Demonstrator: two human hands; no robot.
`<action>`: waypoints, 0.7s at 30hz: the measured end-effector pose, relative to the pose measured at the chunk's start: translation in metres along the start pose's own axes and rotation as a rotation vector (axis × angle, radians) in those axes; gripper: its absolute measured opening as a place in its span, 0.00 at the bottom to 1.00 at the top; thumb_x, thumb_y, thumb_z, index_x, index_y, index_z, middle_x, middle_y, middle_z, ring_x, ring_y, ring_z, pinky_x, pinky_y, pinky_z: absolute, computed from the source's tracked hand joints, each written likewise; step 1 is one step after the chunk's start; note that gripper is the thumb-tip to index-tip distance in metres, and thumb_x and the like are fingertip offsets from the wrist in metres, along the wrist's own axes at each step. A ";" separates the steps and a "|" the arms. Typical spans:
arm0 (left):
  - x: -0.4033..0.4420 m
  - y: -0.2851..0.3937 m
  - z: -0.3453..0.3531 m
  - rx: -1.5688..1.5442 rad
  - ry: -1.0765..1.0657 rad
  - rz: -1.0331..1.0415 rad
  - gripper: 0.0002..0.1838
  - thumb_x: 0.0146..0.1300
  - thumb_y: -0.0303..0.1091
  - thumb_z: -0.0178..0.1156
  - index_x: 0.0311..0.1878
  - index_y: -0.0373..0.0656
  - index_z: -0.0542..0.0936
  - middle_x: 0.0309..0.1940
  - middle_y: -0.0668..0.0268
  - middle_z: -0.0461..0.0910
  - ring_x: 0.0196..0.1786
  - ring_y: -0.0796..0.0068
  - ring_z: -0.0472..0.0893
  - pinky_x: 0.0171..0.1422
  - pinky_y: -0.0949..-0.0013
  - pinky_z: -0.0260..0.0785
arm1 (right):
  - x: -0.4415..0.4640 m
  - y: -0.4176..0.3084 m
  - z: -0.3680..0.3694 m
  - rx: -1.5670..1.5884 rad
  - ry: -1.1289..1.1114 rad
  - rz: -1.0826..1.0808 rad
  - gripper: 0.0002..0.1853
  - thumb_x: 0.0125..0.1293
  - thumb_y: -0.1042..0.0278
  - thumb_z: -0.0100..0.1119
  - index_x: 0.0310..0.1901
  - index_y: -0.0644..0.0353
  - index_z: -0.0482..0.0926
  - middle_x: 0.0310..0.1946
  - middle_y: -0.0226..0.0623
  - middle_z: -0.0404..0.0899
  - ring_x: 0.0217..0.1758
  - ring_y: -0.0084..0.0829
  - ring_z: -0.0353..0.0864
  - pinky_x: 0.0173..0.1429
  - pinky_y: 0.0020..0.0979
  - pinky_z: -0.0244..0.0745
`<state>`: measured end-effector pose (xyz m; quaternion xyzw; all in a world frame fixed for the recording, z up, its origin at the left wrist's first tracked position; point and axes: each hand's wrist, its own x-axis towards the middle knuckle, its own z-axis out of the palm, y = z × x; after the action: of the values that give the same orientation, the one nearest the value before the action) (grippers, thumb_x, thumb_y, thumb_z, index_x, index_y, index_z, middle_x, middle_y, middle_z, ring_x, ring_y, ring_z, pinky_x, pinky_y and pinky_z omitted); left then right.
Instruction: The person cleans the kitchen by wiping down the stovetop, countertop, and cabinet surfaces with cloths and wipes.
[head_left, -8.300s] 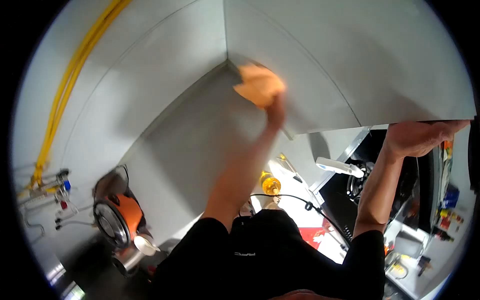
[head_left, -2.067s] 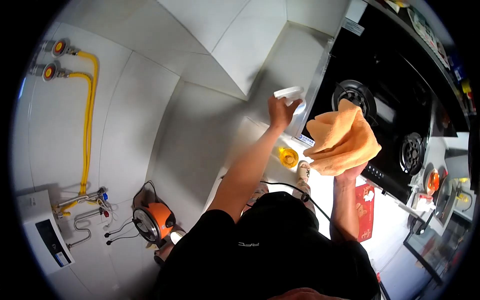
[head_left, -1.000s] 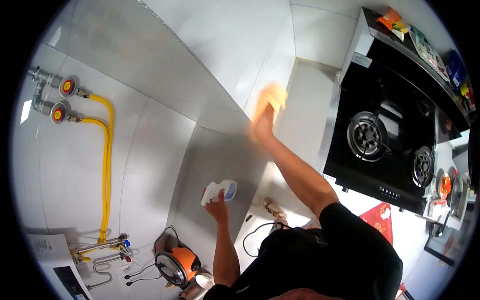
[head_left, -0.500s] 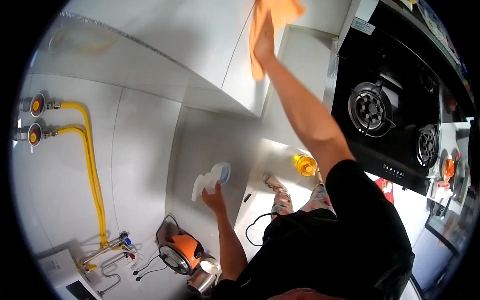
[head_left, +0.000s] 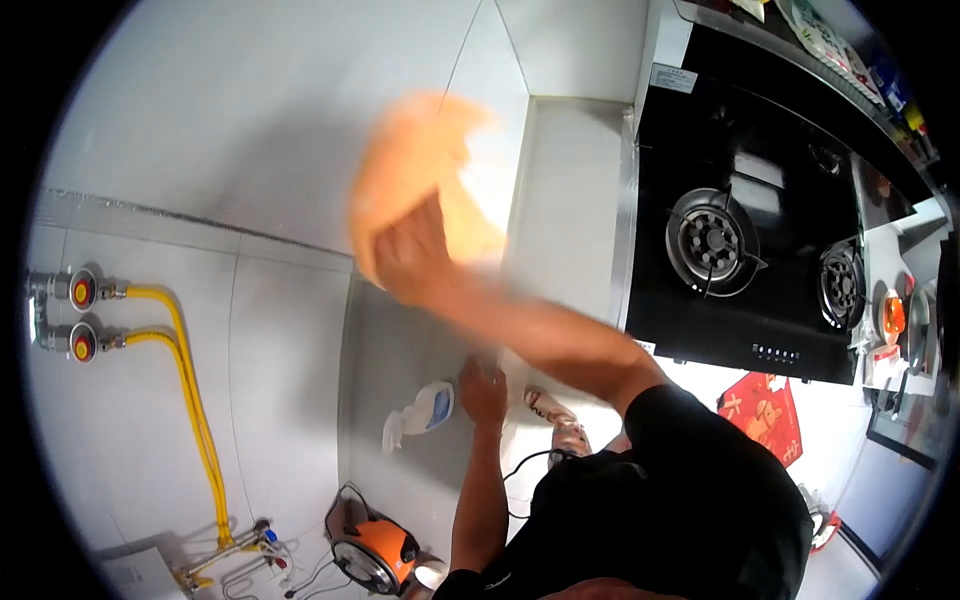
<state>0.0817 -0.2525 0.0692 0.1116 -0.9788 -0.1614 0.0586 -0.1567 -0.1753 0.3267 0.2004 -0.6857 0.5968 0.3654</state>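
My right hand (head_left: 408,250) is closed on an orange cloth (head_left: 400,165), which is blurred and lies against the white tiled wall face above the grey counter. Lower down, my left hand (head_left: 484,392) is at the front edge of the counter (head_left: 390,345), fingers a little apart and holding nothing. Just left of it, a white spray bottle (head_left: 428,407) with a blue label is on the counter, not touched by the hand.
A black gas hob (head_left: 745,330) with two burners is at the right. Yellow gas pipes (head_left: 185,370) run down the left wall. An orange and black appliance (head_left: 375,555) stands at the bottom. A red mat (head_left: 765,420) lies on the floor.
My right hand has moved left and down with the cloth, from the upper wall. My left hand has let go of the spray bottle and shifted right to the counter's edge.
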 end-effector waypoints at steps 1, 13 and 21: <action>0.013 -0.010 0.014 0.128 0.000 0.052 0.28 0.67 0.41 0.66 0.64 0.32 0.76 0.63 0.43 0.78 0.68 0.46 0.76 0.72 0.51 0.70 | 0.049 -0.007 -0.005 0.054 0.023 -0.066 0.09 0.64 0.70 0.54 0.44 0.61 0.78 0.46 0.50 0.77 0.53 0.56 0.72 0.59 0.51 0.67; 0.051 -0.014 0.027 0.195 -0.186 -0.006 0.44 0.60 0.51 0.74 0.71 0.30 0.71 0.75 0.38 0.64 0.77 0.41 0.67 0.78 0.52 0.66 | 0.110 0.218 -0.020 0.125 0.001 0.416 0.17 0.74 0.62 0.49 0.59 0.60 0.76 0.61 0.48 0.76 0.67 0.50 0.71 0.69 0.47 0.65; 0.043 -0.047 0.062 0.257 -0.120 0.170 0.44 0.61 0.51 0.73 0.71 0.29 0.70 0.74 0.36 0.64 0.77 0.38 0.66 0.78 0.50 0.66 | -0.045 0.193 0.005 0.242 -0.117 0.718 0.20 0.69 0.69 0.51 0.61 0.61 0.74 0.62 0.48 0.73 0.66 0.53 0.68 0.70 0.51 0.62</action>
<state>0.0404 -0.2873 -0.0009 0.0253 -0.9991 -0.0355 -0.0014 -0.2654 -0.1474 0.1633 0.0229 -0.6564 0.7511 0.0671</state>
